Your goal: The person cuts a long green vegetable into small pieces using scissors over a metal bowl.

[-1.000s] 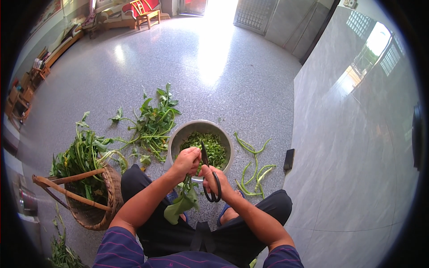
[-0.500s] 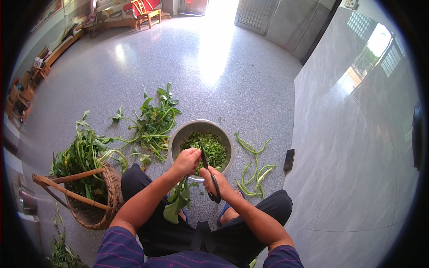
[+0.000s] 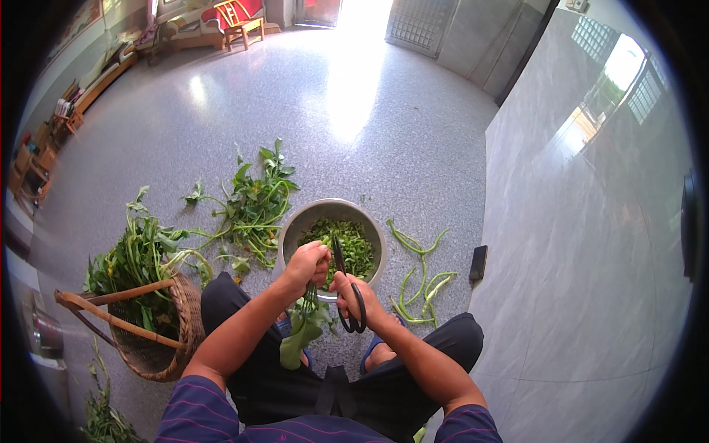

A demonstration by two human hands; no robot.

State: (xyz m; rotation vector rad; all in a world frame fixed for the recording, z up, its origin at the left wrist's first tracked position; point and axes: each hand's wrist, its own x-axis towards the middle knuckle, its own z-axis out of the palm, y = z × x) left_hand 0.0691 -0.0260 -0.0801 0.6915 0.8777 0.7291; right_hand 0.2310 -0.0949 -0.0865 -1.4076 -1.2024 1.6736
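My left hand (image 3: 306, 266) grips a bunch of leafy green stems (image 3: 301, 336), large leaves hanging beneath it. Black scissors (image 3: 357, 310) are in my closed right hand (image 3: 353, 295), blades pointing up beside the stem ends at the left hand's fingertips. Both hands are over the near half of a steel basin (image 3: 332, 204) on the floor, which holds many small chopped green pieces (image 3: 348, 244). My forearms come up from the lower edge, between my spread knees.
A wicker basket (image 3: 188, 317) of greens stands left, loose greens (image 3: 255, 199) lie behind it, long stems (image 3: 417, 258) right of the basin. A black rectangular object (image 3: 478, 262) lies near the glossy grey surface (image 3: 576, 258) at right. Wooden furniture (image 3: 244, 29) lines the back wall.
My left hand and the stem ends rose slightly since half a second ago. The hanging leaves shifted a little to the right. Basin and basket stay in place.
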